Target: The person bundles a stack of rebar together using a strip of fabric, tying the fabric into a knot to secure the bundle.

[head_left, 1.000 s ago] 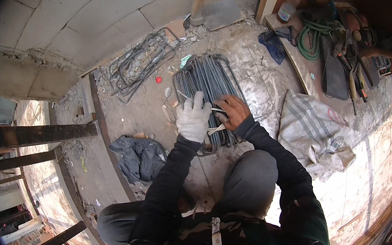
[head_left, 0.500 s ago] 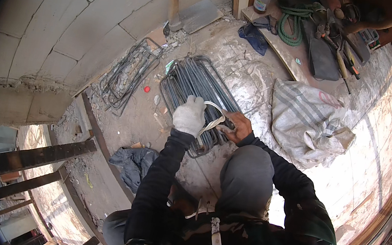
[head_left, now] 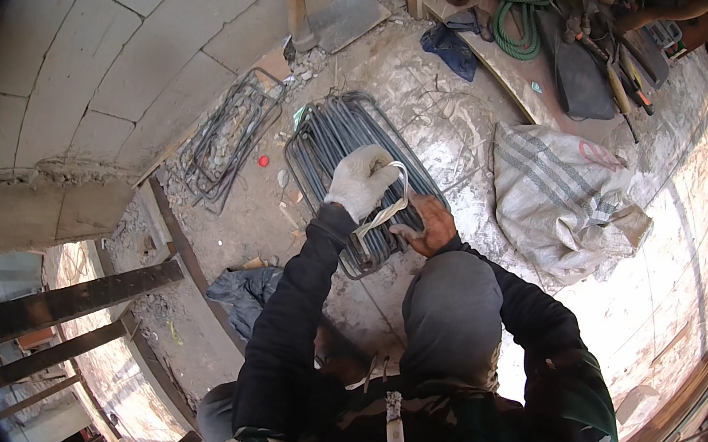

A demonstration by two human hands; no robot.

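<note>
A bundle of dark bent-steel stirrups (head_left: 350,127), long rectangular loops packed side by side, lies on the dusty floor in front of me. Over its near end, my gloved left hand (head_left: 362,183) is closed on a pale twisted strap (head_left: 389,212), which arches up in a loop toward the other hand. My bare right hand (head_left: 432,226) is at the right side of the bundle, its fingers curled against the steel and its thumb across the near bars. Its fingertips are partly hidden, and I cannot tell whether it also touches the strap.
Loose stirrups (head_left: 232,141) lie on rubble at the left, near a small red ball (head_left: 263,161) and a shovel (head_left: 344,21). A woven sack (head_left: 553,203) lies right. Green rope (head_left: 515,28) and hand tools (head_left: 618,81) rest on a board. Dark cloth (head_left: 244,296) sits near my left arm.
My left hand has risen and turned slightly right, lifting the strap's loop higher. The right hand stays by the bundle. The whole view has shifted a little.
</note>
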